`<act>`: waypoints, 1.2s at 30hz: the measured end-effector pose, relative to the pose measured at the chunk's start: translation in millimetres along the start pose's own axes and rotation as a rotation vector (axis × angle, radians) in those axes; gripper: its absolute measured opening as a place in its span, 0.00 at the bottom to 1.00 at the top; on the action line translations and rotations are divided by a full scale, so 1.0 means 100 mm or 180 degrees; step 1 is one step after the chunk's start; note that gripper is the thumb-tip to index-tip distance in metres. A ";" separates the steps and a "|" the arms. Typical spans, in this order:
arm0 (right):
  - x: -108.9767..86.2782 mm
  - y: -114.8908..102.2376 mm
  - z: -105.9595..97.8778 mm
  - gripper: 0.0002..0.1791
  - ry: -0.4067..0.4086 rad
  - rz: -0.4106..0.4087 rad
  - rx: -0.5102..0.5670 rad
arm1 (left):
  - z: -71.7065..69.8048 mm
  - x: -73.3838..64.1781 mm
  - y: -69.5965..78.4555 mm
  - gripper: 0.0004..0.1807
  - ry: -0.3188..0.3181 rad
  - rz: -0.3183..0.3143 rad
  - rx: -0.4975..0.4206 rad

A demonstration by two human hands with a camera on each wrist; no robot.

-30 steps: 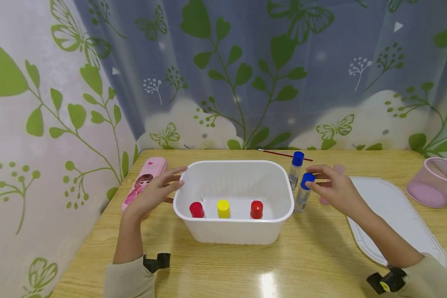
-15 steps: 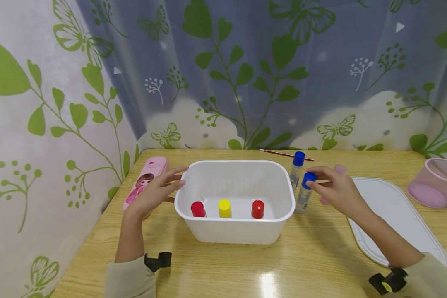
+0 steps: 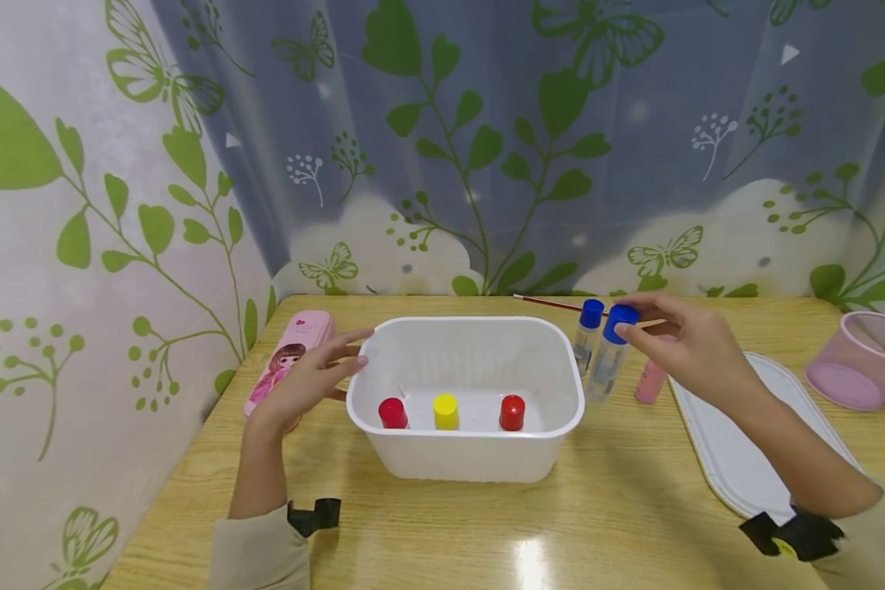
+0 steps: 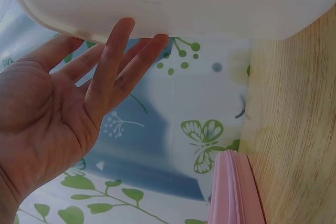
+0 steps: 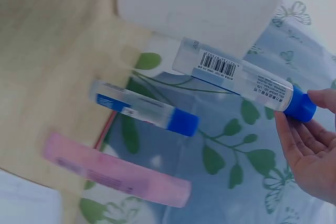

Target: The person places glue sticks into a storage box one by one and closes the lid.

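Note:
My right hand (image 3: 696,348) pinches the blue cap of a clear glue stick (image 3: 606,369) beside the white bin's right wall. In the right wrist view that glue stick (image 5: 236,74) is off the table, its barcode label showing. A second blue-capped glue stick (image 3: 588,338) stands just behind it. My left hand (image 3: 306,381) touches the left rim of the white bin (image 3: 465,459) with fingers mostly straight; in the left wrist view the fingertips (image 4: 125,24) rest against its outer wall. Inside the bin are two red caps (image 3: 512,412) and a yellow cap (image 3: 446,411); the bodies below them are hidden.
A pink tube (image 3: 651,382) stands behind my right hand, near a white board (image 3: 745,451). At far right is a pink mesh cup (image 3: 855,369). A pink pencil case (image 3: 302,332) lies at left, and a thin brush (image 3: 546,302) lies at the back by the curtain.
My right hand has lifted the nearer glue stick off the table, moving up and slightly right. The pink tube behind it shows more now. The left hand and bin have stayed put.

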State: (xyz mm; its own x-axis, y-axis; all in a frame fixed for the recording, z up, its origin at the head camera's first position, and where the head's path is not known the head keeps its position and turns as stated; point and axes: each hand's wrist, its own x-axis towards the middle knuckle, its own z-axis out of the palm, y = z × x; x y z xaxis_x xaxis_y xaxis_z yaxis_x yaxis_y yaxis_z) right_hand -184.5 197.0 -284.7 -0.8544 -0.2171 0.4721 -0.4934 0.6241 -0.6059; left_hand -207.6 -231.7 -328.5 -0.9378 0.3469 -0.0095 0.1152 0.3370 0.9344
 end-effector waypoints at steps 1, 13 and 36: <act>0.01 -0.04 -0.03 0.18 0.0029 -0.0040 -0.0014 | 0.00 0.00 0.00 0.28 0.0002 0.0003 0.0009; 0.25 -0.47 -0.24 0.16 0.0204 -0.0501 0.0034 | 0.01 0.00 0.00 0.28 0.0004 0.0018 0.0011; 0.67 -0.96 0.36 0.16 -0.0298 -0.0751 0.0616 | 0.00 0.00 0.00 0.28 -0.0011 0.0017 -0.0023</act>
State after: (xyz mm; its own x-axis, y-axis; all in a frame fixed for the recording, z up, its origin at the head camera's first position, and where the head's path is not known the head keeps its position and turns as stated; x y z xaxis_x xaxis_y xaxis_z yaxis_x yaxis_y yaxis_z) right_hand -200.6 96.0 -217.9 -0.7197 -0.4125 0.5586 -0.6938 0.3960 -0.6015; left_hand -208.0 -232.1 -328.5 -0.9360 0.3518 -0.0056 0.1180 0.3288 0.9370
